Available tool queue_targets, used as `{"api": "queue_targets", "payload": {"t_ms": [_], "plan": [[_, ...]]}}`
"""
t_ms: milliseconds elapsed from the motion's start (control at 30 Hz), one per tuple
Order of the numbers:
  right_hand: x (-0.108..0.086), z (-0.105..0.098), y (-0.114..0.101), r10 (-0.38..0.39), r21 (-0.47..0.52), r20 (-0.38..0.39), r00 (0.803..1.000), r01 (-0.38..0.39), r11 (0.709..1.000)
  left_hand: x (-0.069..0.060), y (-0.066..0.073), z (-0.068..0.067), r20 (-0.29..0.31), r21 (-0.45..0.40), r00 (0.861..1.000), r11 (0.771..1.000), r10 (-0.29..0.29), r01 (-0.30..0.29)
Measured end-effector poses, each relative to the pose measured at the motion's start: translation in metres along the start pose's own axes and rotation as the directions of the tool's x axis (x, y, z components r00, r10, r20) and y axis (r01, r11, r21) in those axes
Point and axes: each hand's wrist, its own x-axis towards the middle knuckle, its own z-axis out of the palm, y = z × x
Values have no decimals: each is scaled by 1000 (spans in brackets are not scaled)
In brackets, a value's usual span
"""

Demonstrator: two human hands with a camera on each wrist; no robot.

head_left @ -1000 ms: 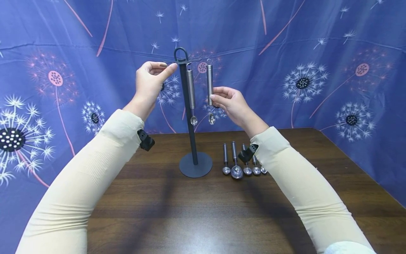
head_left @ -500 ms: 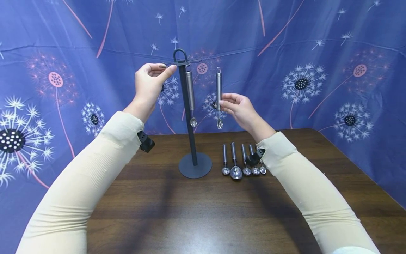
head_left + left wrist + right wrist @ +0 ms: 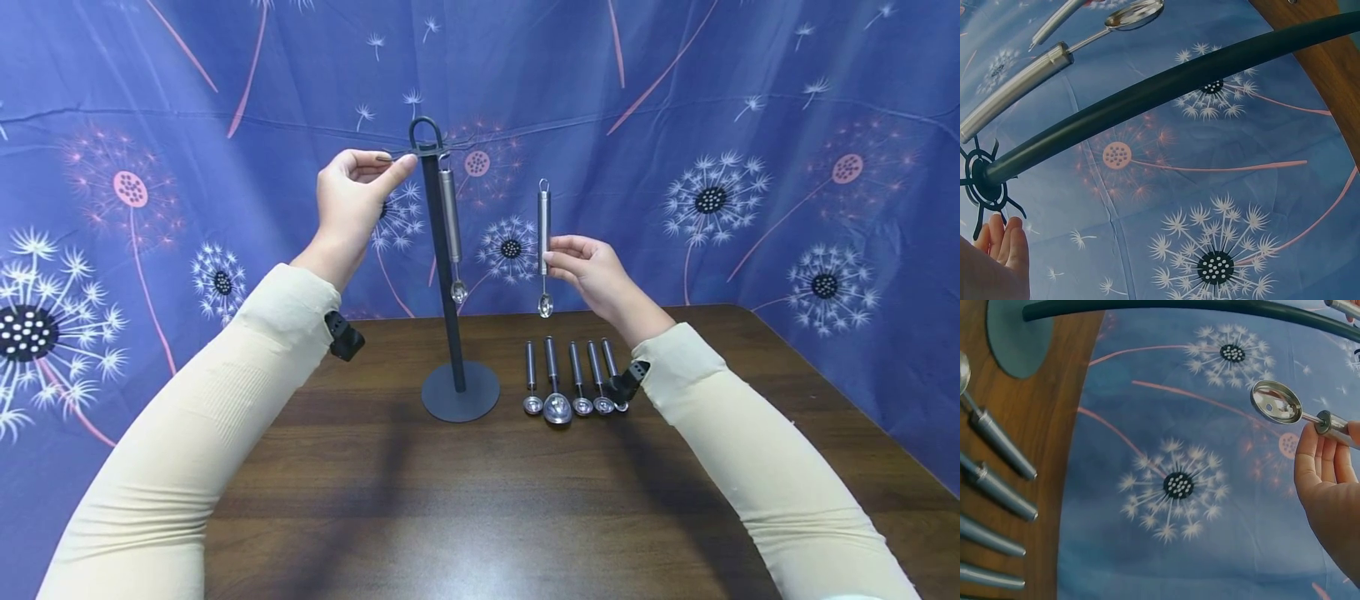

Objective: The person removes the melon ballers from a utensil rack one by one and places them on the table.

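Observation:
In the head view my left hand (image 3: pixel 348 204) pinches a hook at the top of the black utensil stand (image 3: pixel 452 325) between thumb and finger. A steel melon baller (image 3: pixel 450 212) hangs from the stand's right side, bowl downward. Apart from the stand, to its right, my right hand (image 3: pixel 598 277) pinches a second melon baller (image 3: pixel 543 229) by the lower handle, upright with its loop on top. The right wrist view shows a small hole in its bowl (image 3: pixel 1276 402). From the left wrist, the hooked ring (image 3: pixel 1004 201) is seen beside my fingertips.
Several steel scoops (image 3: pixel 576 367) lie in a row on the brown table, right of the stand's round base (image 3: pixel 461 408). One scoop (image 3: pixel 557 409) has a larger bowl. A blue dandelion-print cloth (image 3: pixel 637 183) hangs behind the table.
My right hand has moved right and down with its melon baller, away from the stand. The left hand keeps its pinch at the stand's top, and the hanging melon baller stays there.

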Motion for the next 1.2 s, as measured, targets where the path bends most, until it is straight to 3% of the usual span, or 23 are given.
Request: {"api": "queue_targets", "payload": {"t_ms": [833,1200], "plan": [[-14,-47,17,57,60,-35,998,-55,997,1,1,-2,-1,26,1000,1000,-9,9],[-19,-60,21,99,17,-73,992,-98,995,2,0,0,3,29,1000,999,-13,13]]}}
